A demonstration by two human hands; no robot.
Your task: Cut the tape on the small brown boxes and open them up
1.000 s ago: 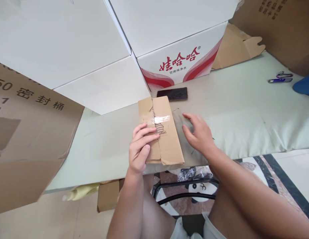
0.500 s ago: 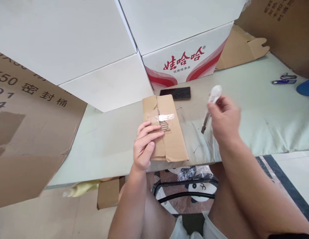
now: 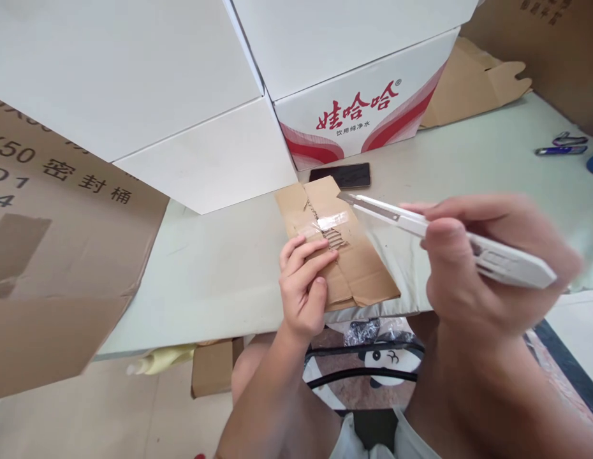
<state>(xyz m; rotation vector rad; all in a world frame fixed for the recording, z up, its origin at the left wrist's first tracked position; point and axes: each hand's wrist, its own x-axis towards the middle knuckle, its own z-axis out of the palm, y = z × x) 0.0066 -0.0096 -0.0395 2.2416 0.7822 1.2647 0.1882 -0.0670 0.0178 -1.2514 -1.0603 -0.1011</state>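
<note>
A flat brown cardboard package (image 3: 368, 268) lies tilted on the cloth-covered table, with clear tape across its torn seam and a ripped patch showing corrugation. My left hand (image 3: 303, 284) rests on its left part, fingers spread flat on the cardboard. My right hand (image 3: 492, 261) is closed around a white utility knife (image 3: 507, 258), raised to the right of the package. The knife's blade is out and points left, its tip appearing over the package's upper right edge. Whether the tip touches the cardboard cannot be made out.
A black phone (image 3: 347, 175) lies behind the package, before a white box with red print (image 3: 354, 115). Large cardboard boxes stand at the left (image 3: 62, 255) and back right. A blue pen-like item (image 3: 562, 151) lies far right. The table's front edge is near the package.
My right hand has come nearer the camera and turned the knife from pointing down to pointing left. The package has rotated and shifted right in view, with my left hand still on it.
</note>
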